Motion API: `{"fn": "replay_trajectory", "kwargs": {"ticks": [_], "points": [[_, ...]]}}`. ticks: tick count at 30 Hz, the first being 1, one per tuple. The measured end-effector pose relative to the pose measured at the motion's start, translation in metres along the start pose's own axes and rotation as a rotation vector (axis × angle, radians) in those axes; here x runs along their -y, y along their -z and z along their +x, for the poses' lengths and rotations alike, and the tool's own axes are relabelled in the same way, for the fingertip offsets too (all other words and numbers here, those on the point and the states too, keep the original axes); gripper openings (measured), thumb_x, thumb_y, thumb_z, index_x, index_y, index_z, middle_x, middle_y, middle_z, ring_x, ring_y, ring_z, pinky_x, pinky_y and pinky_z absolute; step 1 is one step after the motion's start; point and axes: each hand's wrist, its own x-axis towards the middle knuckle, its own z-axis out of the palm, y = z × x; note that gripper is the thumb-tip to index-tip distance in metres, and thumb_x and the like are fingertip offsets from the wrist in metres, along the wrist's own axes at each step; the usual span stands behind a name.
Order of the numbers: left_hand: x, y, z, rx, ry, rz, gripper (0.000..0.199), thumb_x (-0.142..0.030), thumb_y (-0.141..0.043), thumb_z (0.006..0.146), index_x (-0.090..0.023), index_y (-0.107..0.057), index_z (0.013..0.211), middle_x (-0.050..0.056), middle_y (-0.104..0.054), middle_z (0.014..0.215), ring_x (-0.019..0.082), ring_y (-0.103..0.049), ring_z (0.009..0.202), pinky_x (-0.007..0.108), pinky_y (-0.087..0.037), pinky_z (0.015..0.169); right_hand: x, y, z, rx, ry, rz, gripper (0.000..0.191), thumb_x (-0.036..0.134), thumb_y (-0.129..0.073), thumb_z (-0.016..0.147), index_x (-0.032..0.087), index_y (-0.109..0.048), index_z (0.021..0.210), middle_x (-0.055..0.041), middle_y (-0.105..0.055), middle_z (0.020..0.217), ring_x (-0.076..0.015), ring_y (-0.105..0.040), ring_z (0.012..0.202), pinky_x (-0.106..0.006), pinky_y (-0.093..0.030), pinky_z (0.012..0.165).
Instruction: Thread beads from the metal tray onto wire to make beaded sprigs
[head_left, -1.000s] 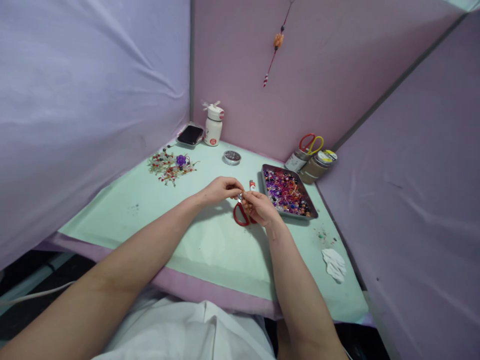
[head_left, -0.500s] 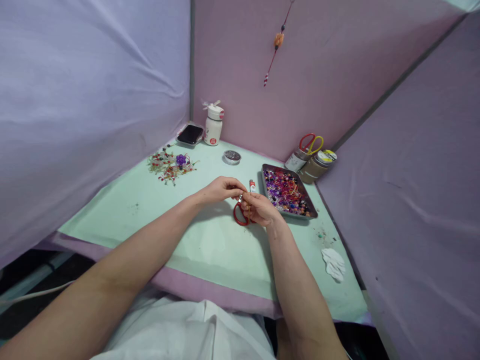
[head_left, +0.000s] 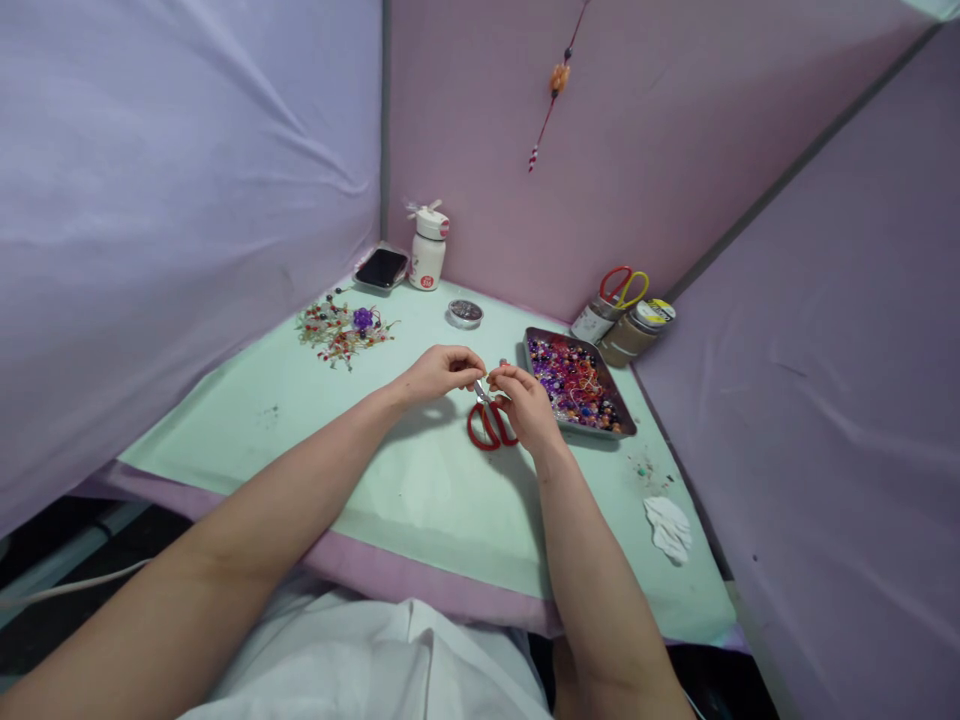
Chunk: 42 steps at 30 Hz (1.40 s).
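Note:
My left hand (head_left: 448, 371) is closed in a pinch over the middle of the table, its fingertips close to those of my right hand. Thumb and fingers of my right hand (head_left: 523, 397) are pinched together too. Whatever lies between the fingertips is too small to make out. Below them a pair of scissors (head_left: 484, 428) with red handles rests on the table, its blades pointing away from me under my hands. Just behind my right hand, a lighter's metal end may be showing; most of it is hidden.
A metal tray (head_left: 592, 433) of mixed beads stands to the right. Beaded strands (head_left: 345, 333) lie at the left, near a phone (head_left: 381, 268), a white bottle (head_left: 428, 250) and a small round tin (head_left: 465, 314). Jars (head_left: 637, 335) stand at the back right; a white cloth (head_left: 667, 530) lies nearer.
My hands have moved slightly apart and up. My right hand has shifted away from the scissors, so both red handles show, and it now covers most of the lighter-like object.

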Motion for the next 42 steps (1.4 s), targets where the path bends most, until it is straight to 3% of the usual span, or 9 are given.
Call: {"fn": "replay_trajectory", "kwargs": {"ticks": [4, 8, 14, 22, 30, 37, 42], "points": [[0.002, 0.000, 0.001, -0.007, 0.003, 0.022, 0.014, -0.024, -0.060, 0.072, -0.012, -0.066, 0.077, 0.000, -0.059, 0.062, 0.010, -0.053, 0.060, 0.023, -0.040, 0.058, 0.001, -0.002, -0.001, 0.035, 0.065, -0.106, 0.017, 0.035, -0.068, 0.071, 0.020, -0.063, 0.076, 0.0009, -0.060, 0.076, -0.0123, -0.051, 0.070, -0.026, -0.041, 0.068], [0.005, 0.001, 0.001, 0.066, 0.040, 0.021, 0.018, -0.027, -0.061, 0.073, -0.012, -0.067, 0.081, 0.000, -0.060, 0.063, 0.010, -0.053, 0.061, 0.024, -0.040, 0.060, -0.001, -0.003, -0.001, -0.016, 0.165, -0.135, 0.015, 0.035, -0.064, 0.074, 0.020, -0.060, 0.074, 0.0010, -0.058, 0.075, -0.0133, -0.052, 0.073, -0.028, -0.042, 0.073], [0.005, 0.004, -0.001, 0.148, 0.091, -0.084, 0.018, -0.029, -0.063, 0.072, -0.014, -0.069, 0.081, 0.001, -0.061, 0.067, 0.010, -0.052, 0.064, 0.024, -0.038, 0.060, -0.002, -0.003, -0.001, 0.013, 0.169, -0.110, 0.014, 0.035, -0.062, 0.078, 0.021, -0.056, 0.078, 0.0026, -0.054, 0.070, -0.0118, -0.049, 0.066, -0.026, -0.041, 0.065], [-0.001, 0.003, -0.003, 0.111, 0.099, -0.348, 0.011, -0.025, -0.069, 0.069, -0.014, -0.069, 0.070, 0.009, -0.065, 0.109, 0.006, -0.049, 0.065, 0.025, -0.036, 0.061, -0.007, -0.004, 0.003, -0.005, 0.162, -0.142, 0.018, 0.036, -0.064, 0.075, 0.021, -0.058, 0.081, 0.0011, -0.057, 0.076, -0.0128, -0.051, 0.069, -0.027, -0.042, 0.066], [0.006, 0.003, 0.001, 0.024, 0.141, -0.516, 0.017, -0.023, -0.076, 0.061, -0.012, -0.071, 0.074, 0.004, -0.064, 0.068, 0.008, -0.048, 0.060, 0.026, -0.036, 0.060, -0.017, -0.005, 0.004, 0.019, 0.244, -0.392, 0.015, 0.033, -0.057, 0.076, 0.021, -0.055, 0.084, 0.0001, -0.060, 0.076, -0.0135, -0.051, 0.065, -0.029, -0.043, 0.067], [0.005, 0.004, 0.004, -0.084, 0.170, -0.517, 0.016, -0.023, -0.075, 0.061, -0.014, -0.069, 0.072, 0.003, -0.064, 0.071, 0.007, -0.046, 0.059, 0.024, -0.036, 0.058, -0.024, 0.003, 0.004, -0.060, 0.274, -0.816, 0.009, 0.019, -0.050, 0.071, 0.021, -0.055, 0.078, 0.0010, -0.057, 0.072, -0.0151, -0.049, 0.065, -0.031, -0.040, 0.067], [0.009, 0.003, 0.006, -0.132, 0.183, -0.449, 0.015, -0.023, -0.074, 0.061, -0.014, -0.068, 0.071, 0.001, -0.060, 0.065, 0.006, -0.044, 0.056, 0.024, -0.033, 0.055, -0.018, -0.002, 0.002, -0.090, 0.352, -0.835, 0.016, 0.019, -0.054, 0.067, 0.020, -0.057, 0.083, -0.0024, -0.056, 0.085, -0.0168, -0.050, 0.073, -0.034, -0.042, 0.074]]}}
